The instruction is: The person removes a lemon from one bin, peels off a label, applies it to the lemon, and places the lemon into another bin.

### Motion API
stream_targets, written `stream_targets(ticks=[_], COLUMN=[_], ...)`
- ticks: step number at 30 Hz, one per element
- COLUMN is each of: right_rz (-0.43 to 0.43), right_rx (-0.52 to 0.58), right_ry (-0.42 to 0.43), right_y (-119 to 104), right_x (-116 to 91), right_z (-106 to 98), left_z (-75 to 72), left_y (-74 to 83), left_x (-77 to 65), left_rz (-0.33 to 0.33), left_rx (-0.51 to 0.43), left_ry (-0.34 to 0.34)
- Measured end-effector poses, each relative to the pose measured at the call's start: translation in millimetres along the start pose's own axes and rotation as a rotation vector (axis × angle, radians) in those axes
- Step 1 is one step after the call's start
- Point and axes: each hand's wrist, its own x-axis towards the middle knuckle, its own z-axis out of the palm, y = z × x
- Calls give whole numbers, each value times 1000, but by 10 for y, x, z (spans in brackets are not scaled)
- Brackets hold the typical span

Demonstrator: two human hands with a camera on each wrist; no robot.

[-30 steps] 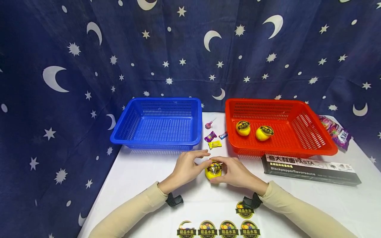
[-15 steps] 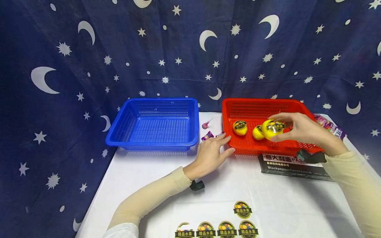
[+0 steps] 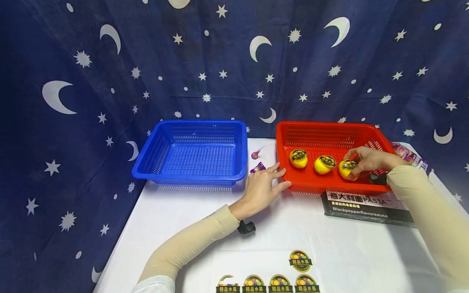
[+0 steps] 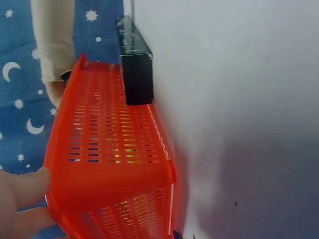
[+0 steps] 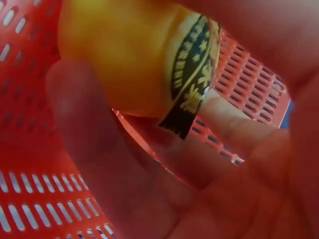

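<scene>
My right hand holds a yellow lemon inside the red basket, at the right end of a row. A round black-and-gold sticker wraps its side in the right wrist view. My thumb and fingers are around it. To its left in the basket lie two more lemons, the middle lemon and the left lemon, each with a similar sticker. My left hand, fingers spread, touches the basket's near left corner; in the left wrist view its fingers meet the rim.
A blue basket stands to the left. Between the baskets are a lollipop and a purple-wrapped candy. A black pasta box lies before the red basket, a purple bag beside it. Several round stickers lie in front.
My right hand has carried the lemon from the table's middle over and down into the red basket. My left hand let go of that lemon and moved to the basket's corner.
</scene>
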Motion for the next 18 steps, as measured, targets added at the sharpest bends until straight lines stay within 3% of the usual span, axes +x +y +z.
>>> stream_targets(ticks=[10,15,18], right_rz=[-2,-37,-53], right_rx=[-45,-76,-107], right_ry=[46,57,108], right_y=[-17,-27,-103], right_x=[-4,-38,-122], right_z=[57,7,-47], left_z=[19,22,-8], left_y=[5,-15,-36], left_x=[-16,-15,-24], left_rz=[-16,-7,12], left_rx=[-2,-16,-21], left_ry=[2,6,-17])
